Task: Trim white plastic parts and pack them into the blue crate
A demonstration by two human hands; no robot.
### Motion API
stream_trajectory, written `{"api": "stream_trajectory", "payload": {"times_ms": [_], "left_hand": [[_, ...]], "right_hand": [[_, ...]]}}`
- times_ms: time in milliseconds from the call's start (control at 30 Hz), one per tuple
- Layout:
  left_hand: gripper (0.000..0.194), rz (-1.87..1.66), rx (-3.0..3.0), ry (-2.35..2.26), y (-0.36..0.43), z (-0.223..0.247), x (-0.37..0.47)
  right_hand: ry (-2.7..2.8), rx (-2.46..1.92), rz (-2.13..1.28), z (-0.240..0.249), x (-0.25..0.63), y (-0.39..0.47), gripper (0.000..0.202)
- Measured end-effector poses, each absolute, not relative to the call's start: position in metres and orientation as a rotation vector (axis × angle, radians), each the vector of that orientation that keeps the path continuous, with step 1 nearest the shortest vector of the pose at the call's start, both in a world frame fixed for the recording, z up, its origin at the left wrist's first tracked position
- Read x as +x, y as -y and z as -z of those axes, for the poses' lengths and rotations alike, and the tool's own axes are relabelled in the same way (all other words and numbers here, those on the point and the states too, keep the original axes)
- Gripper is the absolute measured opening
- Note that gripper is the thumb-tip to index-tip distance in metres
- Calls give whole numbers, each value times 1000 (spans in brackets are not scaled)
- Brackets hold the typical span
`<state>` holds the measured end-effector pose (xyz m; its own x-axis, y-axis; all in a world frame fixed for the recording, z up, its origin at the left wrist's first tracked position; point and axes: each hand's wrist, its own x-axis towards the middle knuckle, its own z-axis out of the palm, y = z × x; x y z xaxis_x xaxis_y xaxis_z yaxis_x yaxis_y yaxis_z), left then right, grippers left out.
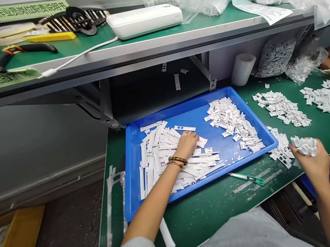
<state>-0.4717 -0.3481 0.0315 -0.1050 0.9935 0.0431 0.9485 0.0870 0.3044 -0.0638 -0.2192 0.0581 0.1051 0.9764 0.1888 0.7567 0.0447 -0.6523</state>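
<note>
I watched through a single camera, which was worn on the person's head. It faced forward and down, with the blue, shallow plastic tray (199,117) near the middle of view. The long, green-topped, metal-edged shelf (201,34) crossed the upper part, and the light grey cloth clothing (241,236) entered from below, close to the lens.

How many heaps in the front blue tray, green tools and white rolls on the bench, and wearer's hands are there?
Strip heap: 1
Small-part heap: 1
Green tool: 1
White roll: 1
Wearer's left hand and right hand: 2
Total: 6
</note>
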Motion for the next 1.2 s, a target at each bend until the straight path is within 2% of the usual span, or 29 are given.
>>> {"api": "stream_trajectory", "payload": {"times_ms": [100, 167, 267, 367, 533, 733, 967, 1067, 1200], "left_hand": [[14, -497, 1947, -2168, 354, -38, -474], [18, -594, 1911, -2188, 362, -48, -470], [26, -979, 1665, -2136, 379, -67, -456], [28, -1339, 1290, -1907, 396, -85, -435], [27, -1463, 1070, -1726, 413, -104, -411], [22, -1306, 1407, -1910, 425, -109, -390], [24, -1005, 1877, -1863, 437, -99, -358], [27, -901, 1889, -1871, 435, -91, -372], [29, -559, 1830, -2161, 415, -75, -417]], "right_hand": [[1624, -1622, -508, -74, -86, 228, 51], [1599, -1517, -554, -82, -104, 233, 51], [1594, -1365, -662, -92, -138, 245, 50], [1667, -1225, -939, -99, -175, 265, 47], [1837, -881, -1374, -111, -231, 306, 32], [1784, -731, -1560, -115, -259, 328, 32], [1670, -897, -1529, -87, -227, 334, 39], [1656, -874, -1515, -81, -205, 332, 36], [1792, -650, -1620, -62, -189, 338, 28]]}}
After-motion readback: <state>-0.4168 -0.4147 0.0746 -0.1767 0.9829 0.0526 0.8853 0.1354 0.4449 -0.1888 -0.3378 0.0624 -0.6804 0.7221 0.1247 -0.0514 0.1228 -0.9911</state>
